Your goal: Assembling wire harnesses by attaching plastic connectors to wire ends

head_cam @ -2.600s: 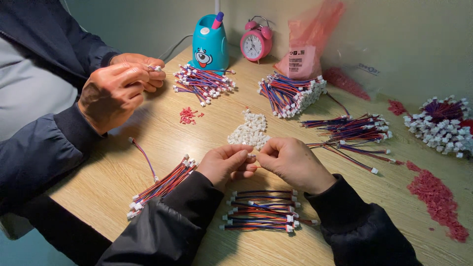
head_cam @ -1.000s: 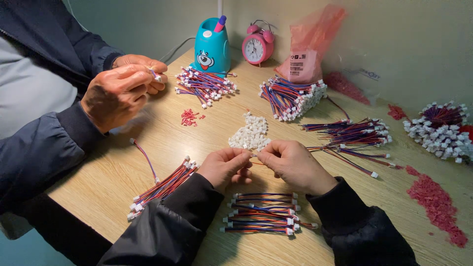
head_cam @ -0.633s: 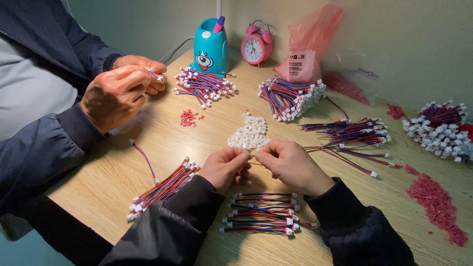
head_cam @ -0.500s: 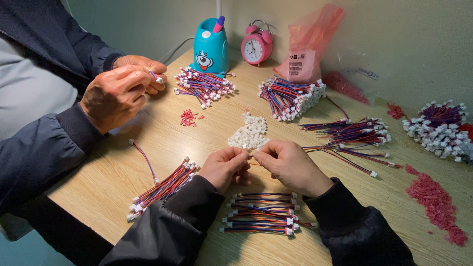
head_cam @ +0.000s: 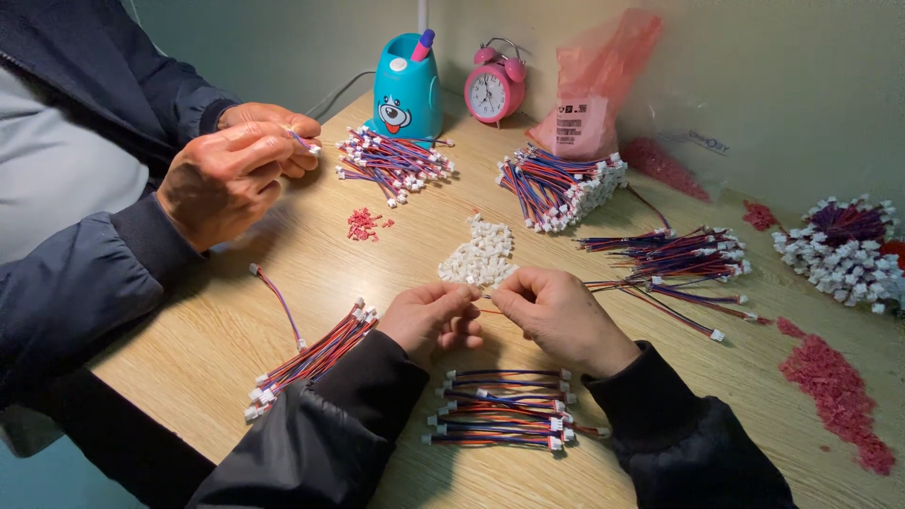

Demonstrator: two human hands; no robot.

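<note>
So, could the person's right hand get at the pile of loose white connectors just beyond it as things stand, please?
Probably yes. The pile of white connectors lies just beyond the right hand with only bare table between, though its fingertips are pinched, together with the left hand, on a small piece.

A pink alarm clock (head_cam: 496, 87) stands beside a blue pen holder (head_cam: 407, 90) and a pink bag (head_cam: 596, 90).

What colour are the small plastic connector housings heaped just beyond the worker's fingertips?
White: the connector housings form a pale heap on the wooden table, seen clearly in the head view.
</note>
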